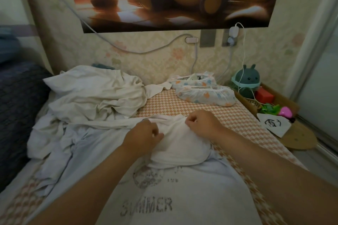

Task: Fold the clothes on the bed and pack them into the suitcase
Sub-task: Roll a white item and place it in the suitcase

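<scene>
Both hands pinch the far edge of the small white cloth garment (179,144). The left hand (144,133) and right hand (203,124) sit close together, each grip clenched on a bunch of the fabric, likely to pull the hem straight for a fold. It lies on the pale blue "SUMMER"-print T-shirt (164,197), spread flat near centre on the orange houndstooth bed sheet (192,107). The crumpled cream clothes heap (97,95) sits far left, unfolded. The floral-print white fabric pieces (204,95) are far right; cannot tell what they are. At the bed's right, the brown cardboard box (246,105) holds a teal rabbit-eared round toy (247,80), a red block (264,96) and a pink plastic piece (285,112). The suitcase is out of view.
</scene>
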The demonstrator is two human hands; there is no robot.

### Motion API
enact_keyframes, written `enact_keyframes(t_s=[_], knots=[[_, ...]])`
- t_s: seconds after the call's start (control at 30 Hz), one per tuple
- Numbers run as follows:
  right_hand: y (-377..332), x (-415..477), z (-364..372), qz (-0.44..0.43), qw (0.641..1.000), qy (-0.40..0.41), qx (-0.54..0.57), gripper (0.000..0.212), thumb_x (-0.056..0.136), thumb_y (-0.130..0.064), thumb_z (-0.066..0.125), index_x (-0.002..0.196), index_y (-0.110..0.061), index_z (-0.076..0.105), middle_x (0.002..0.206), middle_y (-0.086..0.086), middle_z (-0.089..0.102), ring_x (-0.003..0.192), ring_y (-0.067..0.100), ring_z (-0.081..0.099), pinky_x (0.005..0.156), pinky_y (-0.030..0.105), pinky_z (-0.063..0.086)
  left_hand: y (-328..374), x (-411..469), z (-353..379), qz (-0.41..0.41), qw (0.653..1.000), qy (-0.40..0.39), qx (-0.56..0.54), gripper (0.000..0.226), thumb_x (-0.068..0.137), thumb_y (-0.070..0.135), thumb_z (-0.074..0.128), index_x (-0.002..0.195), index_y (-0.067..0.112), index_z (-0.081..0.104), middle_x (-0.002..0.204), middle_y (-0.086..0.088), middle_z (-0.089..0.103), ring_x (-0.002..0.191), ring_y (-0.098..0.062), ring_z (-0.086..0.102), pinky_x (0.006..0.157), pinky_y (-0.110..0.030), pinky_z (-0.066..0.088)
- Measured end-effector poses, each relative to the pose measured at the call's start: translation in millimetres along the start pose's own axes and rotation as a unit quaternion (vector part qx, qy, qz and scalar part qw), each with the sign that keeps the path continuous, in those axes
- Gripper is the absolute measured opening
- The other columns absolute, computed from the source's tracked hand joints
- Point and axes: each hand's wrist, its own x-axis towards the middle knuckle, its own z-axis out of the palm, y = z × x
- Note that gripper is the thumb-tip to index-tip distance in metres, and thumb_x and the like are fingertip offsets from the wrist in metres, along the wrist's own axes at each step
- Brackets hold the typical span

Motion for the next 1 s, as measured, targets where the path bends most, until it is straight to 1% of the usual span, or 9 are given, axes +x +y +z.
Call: enact_keyframes(t_s=[0.1,0.2,0.33,0.43,0.5,0.6,0.7,0.83,1.0], knots=[[22.1,11.1,17.2,-0.043,0.972,0.002,-0.231,0.034,0.101,-0.029,0.043,0.129,-0.034,0.061,0.138,0.002,0.053,0.127,0.025,0.045,0.110,0.043,0.033,-9.1,18.3,17.5,-0.018,0.999,-0.030,0.020,0.024,0.091,0.032,0.056,0.115,0.031,0.058,0.116,0.005,0.058,0.109,-0.017,0.055,0.090,-0.032,0.046],[38.2,13.7,22.6,0.013,0.930,-0.079,-0.359,0.045,0.106,-0.038,0.024,0.148,-0.036,0.039,0.159,0.004,0.028,0.144,0.029,0.024,0.118,0.053,0.009,-12.5,39.7,20.1,-0.027,0.996,0.082,-0.031,0.033,0.094,0.013,0.047,0.122,0.024,0.059,0.119,-0.003,0.062,0.109,-0.023,0.057,0.092,-0.034,0.043],[43.5,14.7,22.0,0.088,0.891,-0.091,-0.436,0.053,0.104,-0.042,0.022,0.154,-0.025,0.025,0.163,0.012,0.015,0.148,0.034,0.014,0.119,0.059,0.006,-9.7,57.1,19.5,-0.039,0.992,0.110,0.047,0.040,0.087,0.004,0.048,0.124,0.019,0.054,0.119,-0.010,0.057,0.107,-0.032,0.056,0.085,-0.042,0.046],[30.3,15.7,22.4,0.068,0.904,-0.056,-0.419,0.055,0.101,-0.033,0.035,0.154,-0.018,0.027,0.164,0.015,0.008,0.150,0.034,0.006,0.119,0.055,0.004,-4.2,58.4,25.5,0.077,0.981,0.176,0.007,0.039,0.072,-0.009,0.058,0.102,0.014,0.068,0.105,-0.010,0.060,0.094,-0.032,0.059,0.077,-0.038,0.046],[20.7,12.0,31.3,-0.011,0.944,0.013,-0.330,0.051,0.100,-0.029,0.039,0.150,-0.019,0.036,0.161,0.012,0.021,0.148,0.030,0.018,0.119,0.046,0.012,7.6,51.5,32.1,0.179,0.975,0.127,-0.032,0.025,0.079,0.003,0.057,0.096,0.016,0.069,0.100,-0.006,0.062,0.092,-0.027,0.060,0.079,-0.036,0.047],[16.4,-3.7,42.7,-0.066,0.979,-0.022,-0.190,0.051,0.103,-0.040,0.037,0.151,-0.021,0.038,0.159,0.007,0.029,0.146,0.025,0.026,0.119,0.039,0.019,21.4,24.8,45.8,0.199,0.978,-0.045,0.048,0.044,0.088,0.047,0.048,0.126,0.026,0.057,0.132,0.001,0.054,0.123,-0.022,0.048,0.102,-0.040,0.039],[31.3,-17.7,33.8,-0.055,0.984,-0.104,-0.137,0.055,0.103,-0.040,0.041,0.154,-0.021,0.032,0.163,0.003,0.022,0.150,0.020,0.016,0.121,0.033,0.012,15.0,-3.7,47.3,0.158,0.981,-0.113,0.028,0.066,0.091,0.065,0.044,0.149,0.039,0.028,0.159,0.010,0.022,0.147,-0.015,0.018,0.119,-0.045,0.016],[41.6,-34.2,-4.9,-0.089,0.992,-0.006,-0.084,0.027,0.082,-0.020,0.057,0.107,-0.022,0.065,0.114,0.000,0.056,0.108,0.021,0.049,0.096,0.039,0.042,13.3,-19.2,38.6,0.214,0.972,-0.093,0.026,0.071,0.084,0.076,0.040,0.147,0.048,0.027,0.159,0.013,0.019,0.148,-0.012,0.010,0.121,-0.046,0.005],[37.9,-70.3,-38.7,-0.052,0.977,-0.124,-0.166,0.016,0.073,-0.037,0.066,0.081,-0.027,0.056,0.082,-0.009,0.055,0.074,0.013,0.052,0.068,0.035,0.047,59.9,-9.4,33.9,0.234,0.968,-0.018,-0.084,0.052,0.086,0.053,0.035,0.096,0.023,0.075,0.123,0.005,0.064,0.109,-0.009,0.056,0.098,-0.029,0.041]])
